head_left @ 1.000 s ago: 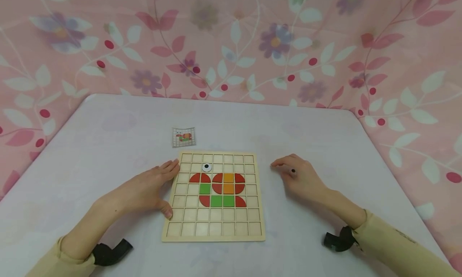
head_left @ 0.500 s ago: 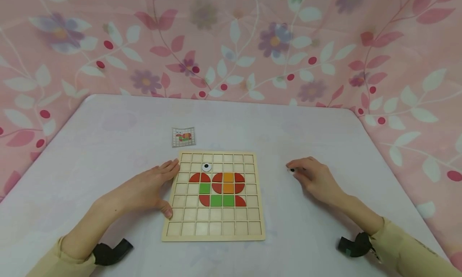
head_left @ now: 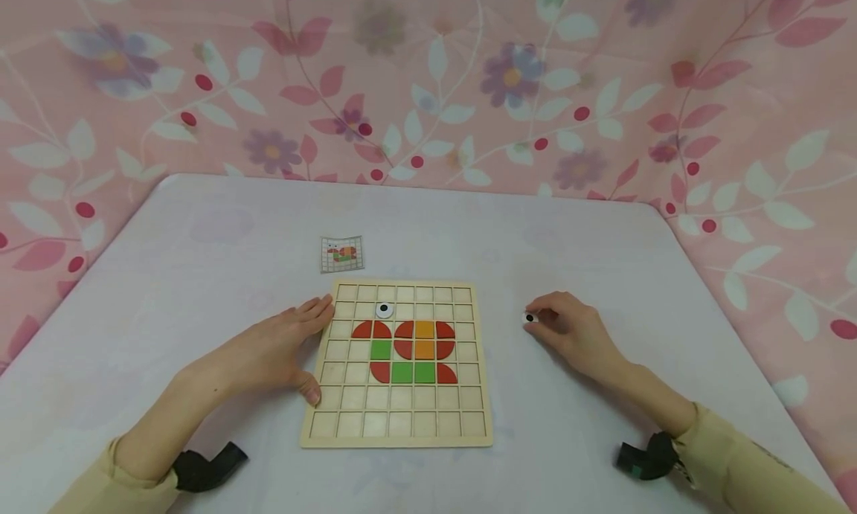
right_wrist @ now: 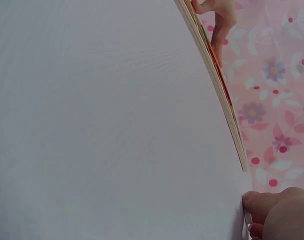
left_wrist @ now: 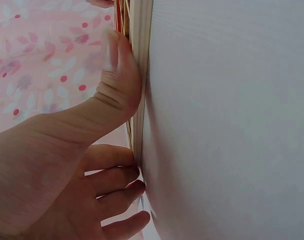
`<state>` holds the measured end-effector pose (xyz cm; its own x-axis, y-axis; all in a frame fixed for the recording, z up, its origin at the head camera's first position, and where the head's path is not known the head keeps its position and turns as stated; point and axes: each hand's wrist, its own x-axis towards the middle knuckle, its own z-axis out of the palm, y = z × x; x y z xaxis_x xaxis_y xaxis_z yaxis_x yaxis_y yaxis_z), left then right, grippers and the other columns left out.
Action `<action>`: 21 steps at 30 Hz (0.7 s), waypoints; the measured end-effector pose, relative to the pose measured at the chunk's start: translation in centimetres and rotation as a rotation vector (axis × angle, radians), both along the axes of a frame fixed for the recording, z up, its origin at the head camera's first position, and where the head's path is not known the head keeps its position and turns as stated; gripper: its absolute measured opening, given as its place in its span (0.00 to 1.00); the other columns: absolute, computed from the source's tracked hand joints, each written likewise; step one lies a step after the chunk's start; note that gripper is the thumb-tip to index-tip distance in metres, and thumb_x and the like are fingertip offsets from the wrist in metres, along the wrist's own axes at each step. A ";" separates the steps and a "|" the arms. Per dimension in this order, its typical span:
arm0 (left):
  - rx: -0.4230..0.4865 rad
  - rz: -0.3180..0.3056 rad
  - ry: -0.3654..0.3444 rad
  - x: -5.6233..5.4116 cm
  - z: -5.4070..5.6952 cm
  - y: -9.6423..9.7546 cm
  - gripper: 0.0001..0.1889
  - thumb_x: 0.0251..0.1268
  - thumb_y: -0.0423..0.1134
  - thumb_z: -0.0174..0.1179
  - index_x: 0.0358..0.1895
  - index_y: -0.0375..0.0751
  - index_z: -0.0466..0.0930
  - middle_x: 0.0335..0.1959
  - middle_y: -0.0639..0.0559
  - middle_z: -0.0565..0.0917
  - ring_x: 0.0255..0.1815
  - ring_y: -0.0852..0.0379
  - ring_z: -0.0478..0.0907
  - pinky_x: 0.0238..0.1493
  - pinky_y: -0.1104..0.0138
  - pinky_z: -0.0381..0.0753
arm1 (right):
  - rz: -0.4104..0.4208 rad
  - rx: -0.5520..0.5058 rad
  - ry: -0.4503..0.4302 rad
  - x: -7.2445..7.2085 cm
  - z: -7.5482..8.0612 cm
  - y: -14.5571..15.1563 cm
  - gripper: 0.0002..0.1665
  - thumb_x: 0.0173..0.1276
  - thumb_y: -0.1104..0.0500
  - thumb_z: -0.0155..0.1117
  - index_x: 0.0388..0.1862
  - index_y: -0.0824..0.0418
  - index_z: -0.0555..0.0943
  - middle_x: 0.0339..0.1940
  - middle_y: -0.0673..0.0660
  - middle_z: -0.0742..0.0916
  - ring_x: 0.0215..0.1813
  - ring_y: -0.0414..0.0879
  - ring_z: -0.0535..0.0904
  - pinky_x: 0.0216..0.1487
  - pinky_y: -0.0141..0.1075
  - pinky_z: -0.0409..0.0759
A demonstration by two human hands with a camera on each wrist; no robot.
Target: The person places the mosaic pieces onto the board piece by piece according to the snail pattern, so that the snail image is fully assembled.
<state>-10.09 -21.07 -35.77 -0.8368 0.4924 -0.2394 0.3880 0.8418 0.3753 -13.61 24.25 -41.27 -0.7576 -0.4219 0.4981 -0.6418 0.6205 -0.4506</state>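
Note:
A square wooden grid board [head_left: 399, 425] lies on the table, with red, orange and green pieces set in its middle rows. Near its upper edge sits a round white eye piece [head_left: 384, 310] with a black dot. My left hand [head_left: 281, 350] rests against the board's left edge, thumb and fingers spread; in the left wrist view the thumb [left_wrist: 114, 80] presses the board's side [left_wrist: 143, 55]. To the right of the board, my right hand [head_left: 576, 332] pinches a second round eye piece [head_left: 528, 318] between thumb and index finger. Its thin edge [right_wrist: 247, 216] shows in the right wrist view.
A small pattern card [head_left: 341, 254] with a printed coloured figure on a grid lies just beyond the board's top left corner. The white-covered table [head_left: 428, 216] reaches back to a pink floral curtain [head_left: 428, 75].
My right hand drew a little to the right, then came slightly back left. The eye piece, mostly hidden behind the fingers before, now shows at the fingertips. My left hand and the board have stayed put.

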 end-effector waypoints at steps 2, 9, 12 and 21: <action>0.001 -0.001 0.001 0.0 0.0 0.0 0.70 0.27 0.68 0.76 0.75 0.27 0.58 0.79 0.34 0.55 0.79 0.35 0.52 0.76 0.41 0.55 | -0.002 0.001 -0.018 0.0 0.0 -0.4 0.19 0.53 0.70 0.78 0.43 0.59 0.84 0.39 0.49 0.87 0.38 0.42 0.79 0.44 0.21 0.76; 0.008 0.000 -0.001 0.0 0.0 -0.1 0.69 0.27 0.67 0.76 0.75 0.27 0.58 0.79 0.35 0.55 0.80 0.35 0.52 0.76 0.42 0.55 | 0.023 0.005 -0.056 -0.3 0.8 -2.4 0.16 0.56 0.66 0.77 0.43 0.58 0.84 0.37 0.48 0.85 0.38 0.42 0.78 0.41 0.29 0.77; 0.006 0.003 -0.003 0.0 0.0 -0.1 0.69 0.27 0.67 0.76 0.75 0.27 0.58 0.79 0.35 0.55 0.80 0.35 0.52 0.76 0.42 0.55 | 0.035 0.001 -0.082 -0.6 1.5 -3.6 0.16 0.57 0.64 0.77 0.44 0.58 0.84 0.37 0.48 0.85 0.39 0.42 0.78 0.41 0.34 0.79; 0.008 0.009 -0.010 0.0 -0.1 0.0 0.70 0.27 0.68 0.76 0.75 0.27 0.57 0.79 0.35 0.54 0.80 0.34 0.51 0.76 0.41 0.56 | 0.125 -0.011 -0.130 -1.2 2.8 -7.8 0.15 0.58 0.63 0.77 0.44 0.60 0.84 0.38 0.50 0.86 0.40 0.43 0.78 0.42 0.37 0.81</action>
